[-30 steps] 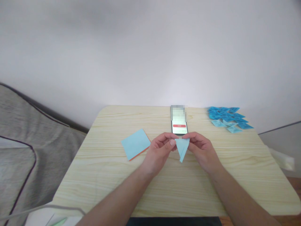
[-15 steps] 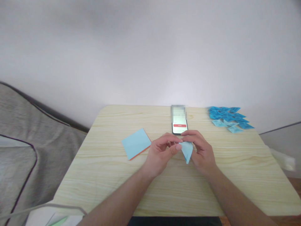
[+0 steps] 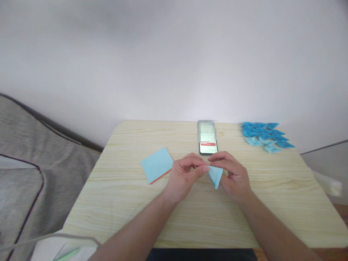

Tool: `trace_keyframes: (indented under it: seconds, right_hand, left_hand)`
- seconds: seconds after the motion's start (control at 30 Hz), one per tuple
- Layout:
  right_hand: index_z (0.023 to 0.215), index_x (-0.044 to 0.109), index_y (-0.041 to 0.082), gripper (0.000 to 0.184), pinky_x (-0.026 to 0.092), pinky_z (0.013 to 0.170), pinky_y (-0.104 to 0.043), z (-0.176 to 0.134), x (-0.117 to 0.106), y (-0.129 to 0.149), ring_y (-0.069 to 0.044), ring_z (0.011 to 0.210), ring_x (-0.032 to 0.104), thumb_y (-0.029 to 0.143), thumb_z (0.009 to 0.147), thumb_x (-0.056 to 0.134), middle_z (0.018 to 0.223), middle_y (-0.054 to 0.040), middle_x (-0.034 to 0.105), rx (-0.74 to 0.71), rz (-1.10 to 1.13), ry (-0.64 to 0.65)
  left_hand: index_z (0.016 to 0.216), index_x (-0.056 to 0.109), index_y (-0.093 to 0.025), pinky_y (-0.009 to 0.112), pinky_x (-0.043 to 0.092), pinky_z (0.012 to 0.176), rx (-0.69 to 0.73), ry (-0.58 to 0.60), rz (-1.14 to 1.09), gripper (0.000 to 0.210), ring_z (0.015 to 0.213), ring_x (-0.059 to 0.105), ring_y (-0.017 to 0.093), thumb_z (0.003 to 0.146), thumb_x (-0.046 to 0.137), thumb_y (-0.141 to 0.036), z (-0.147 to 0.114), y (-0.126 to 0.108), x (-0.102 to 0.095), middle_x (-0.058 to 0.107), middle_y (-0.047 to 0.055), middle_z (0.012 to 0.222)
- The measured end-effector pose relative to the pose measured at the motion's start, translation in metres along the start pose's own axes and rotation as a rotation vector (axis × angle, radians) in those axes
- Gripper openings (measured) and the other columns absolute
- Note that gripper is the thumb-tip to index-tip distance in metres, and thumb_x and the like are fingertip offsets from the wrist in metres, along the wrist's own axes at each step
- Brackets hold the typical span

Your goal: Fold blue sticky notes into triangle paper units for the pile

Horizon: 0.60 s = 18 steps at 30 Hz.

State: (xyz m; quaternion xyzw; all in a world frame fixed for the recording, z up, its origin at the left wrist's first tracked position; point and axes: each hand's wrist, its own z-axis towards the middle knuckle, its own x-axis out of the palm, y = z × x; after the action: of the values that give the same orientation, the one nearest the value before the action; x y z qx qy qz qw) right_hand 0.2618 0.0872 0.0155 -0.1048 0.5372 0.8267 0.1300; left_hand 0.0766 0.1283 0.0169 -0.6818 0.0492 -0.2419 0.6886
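Observation:
A small piece of folded light-blue paper (image 3: 215, 175) is held between both hands above the table, its narrow point hanging down. My left hand (image 3: 186, 175) pinches its upper left corner, thumb in front and fingers behind. On the other side my right hand (image 3: 232, 174) is closed around the right edge, with its thumb and some fingertips hidden behind the paper. Left of my left hand lies a stack of light-blue paper (image 3: 157, 165) with an orange edge showing beneath. Several folded blue paper pieces (image 3: 263, 132) are grouped at the table's back right.
Just beyond my hands a phone (image 3: 208, 148) lies on the pale wooden table (image 3: 119, 203), its screen lit. A white wall (image 3: 174, 65) borders the back. Grey fabric (image 3: 59, 174) and a pale cable (image 3: 67, 237) are at the left.
The folded paper has turned slightly, so more of its front face and a folded strip along its right edge show. My right fingers have shifted a little; the left pinch stays.

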Motion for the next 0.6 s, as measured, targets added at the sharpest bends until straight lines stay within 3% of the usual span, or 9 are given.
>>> trace_keyframes:
  seconds: [0.23, 0.43, 0.6]
  right_hand:
    - [0.109, 0.077, 0.031, 0.019, 0.054, 0.086, -0.042, 0.0035, 0.0012, 0.0032, -0.025, 0.098, 0.066, 0.029, 0.092, 0.067, 0.106, -0.0067, 0.071, 0.065, 0.073, 0.007]
    - [0.086, 0.075, 0.024, 0.01, 0.05, 0.07, -0.034, 0.0007, 0.0017, -0.0016, -0.019, 0.075, 0.063, 0.032, 0.09, 0.07, 0.081, -0.003, 0.069, 0.203, 0.029, 0.023]
    - [0.09, 0.075, 0.023, 0.015, 0.051, 0.071, -0.032, 0.0011, 0.0021, -0.0029, -0.019, 0.078, 0.065, 0.037, 0.091, 0.07, 0.084, -0.0037, 0.072, 0.286, 0.117, 0.051]
  left_hand:
    - [0.078, 0.074, -0.017, 0.027, 0.044, 0.072, -0.006, -0.027, -0.046, 0.017, 0.076, 0.057, 0.014, 0.082, 0.08, -0.033, 0.0039, -0.0019, -0.0013, 0.064, 0.002, 0.078]
    - [0.082, 0.072, -0.016, 0.026, 0.044, 0.072, -0.061, -0.059, 0.075, 0.02, 0.075, 0.055, 0.014, 0.085, 0.077, -0.035, 0.0015, 0.0018, -0.0011, 0.067, 0.003, 0.081]
    - [0.084, 0.072, -0.017, 0.026, 0.044, 0.071, -0.085, -0.084, 0.104, 0.021, 0.075, 0.056, 0.014, 0.084, 0.077, -0.037, 0.0011, 0.0041, -0.0016, 0.069, 0.004, 0.082]
